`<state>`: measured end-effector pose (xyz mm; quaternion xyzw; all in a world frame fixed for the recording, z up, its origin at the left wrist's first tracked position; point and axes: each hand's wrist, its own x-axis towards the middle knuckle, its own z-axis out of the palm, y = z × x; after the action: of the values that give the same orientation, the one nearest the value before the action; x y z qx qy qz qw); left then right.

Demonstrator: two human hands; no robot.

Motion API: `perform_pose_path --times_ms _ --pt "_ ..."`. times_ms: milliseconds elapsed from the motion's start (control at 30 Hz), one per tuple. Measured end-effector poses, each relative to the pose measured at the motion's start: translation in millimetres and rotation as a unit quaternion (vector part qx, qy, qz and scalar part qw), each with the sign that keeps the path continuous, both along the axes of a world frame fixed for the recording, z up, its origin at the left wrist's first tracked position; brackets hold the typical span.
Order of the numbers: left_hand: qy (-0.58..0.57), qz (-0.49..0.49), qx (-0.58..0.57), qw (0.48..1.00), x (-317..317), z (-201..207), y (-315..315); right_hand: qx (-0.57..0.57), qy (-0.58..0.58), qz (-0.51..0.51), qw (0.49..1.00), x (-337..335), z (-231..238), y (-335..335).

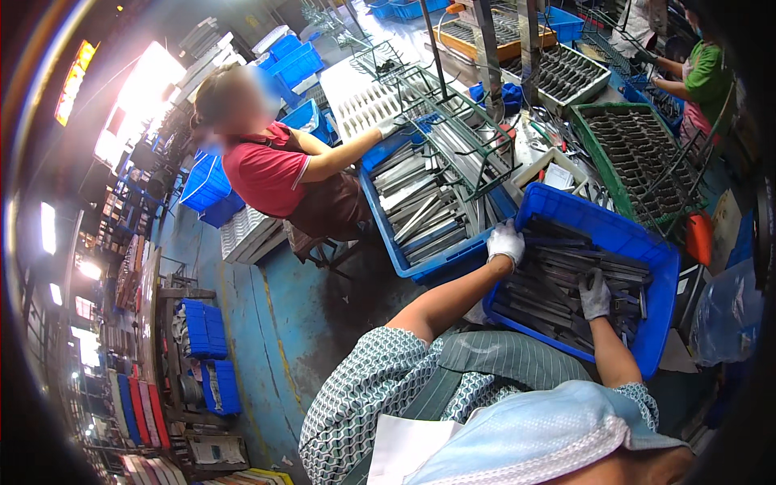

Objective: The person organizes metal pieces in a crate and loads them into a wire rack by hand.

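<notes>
Crate: I see my blue crate (647, 242) packed with dark metal strips (558, 283); hands can only pass above them.
Left side: a second blue bin (420, 263) touches its rim.
Ahead: green wire rack (638, 153) blocks reach.
Lower left: floor (323, 323) open.

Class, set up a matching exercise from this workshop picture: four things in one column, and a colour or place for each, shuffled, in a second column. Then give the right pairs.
Things:
1. left hand
2. right hand
3. co-worker's shirt
4. wire crate

Descriptions:
A. green, behind the blue bin
B. red
C. gloved, on the blue bin's near-left rim
D. gloved, on the dark metal strips inside the blue bin

Pairs: 1-C, 2-D, 3-B, 4-A
</notes>
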<state>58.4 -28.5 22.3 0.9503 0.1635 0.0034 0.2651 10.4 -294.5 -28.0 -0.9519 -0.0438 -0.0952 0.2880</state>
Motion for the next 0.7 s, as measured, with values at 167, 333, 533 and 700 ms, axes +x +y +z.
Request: perform_pose_path --times_ms 167,333,533,700 --pt "-0.056 -0.036 -0.027 0.997 -16 -7 13 0.017 -0.092 0.018 0.995 0 5 12" --pt "-0.026 -0.129 -0.023 0.991 -46 4 14 0.004 -0.040 0.014 0.999 -2 4 -2" --pt "-0.106 -0.120 -0.035 0.987 -40 -21 25 0.000 -0.023 0.007 1.000 7 3 -1" --pt "-0.166 -0.171 -0.024 0.971 -39 -25 29 0.016 -0.012 0.025 1.000 5 13 2"
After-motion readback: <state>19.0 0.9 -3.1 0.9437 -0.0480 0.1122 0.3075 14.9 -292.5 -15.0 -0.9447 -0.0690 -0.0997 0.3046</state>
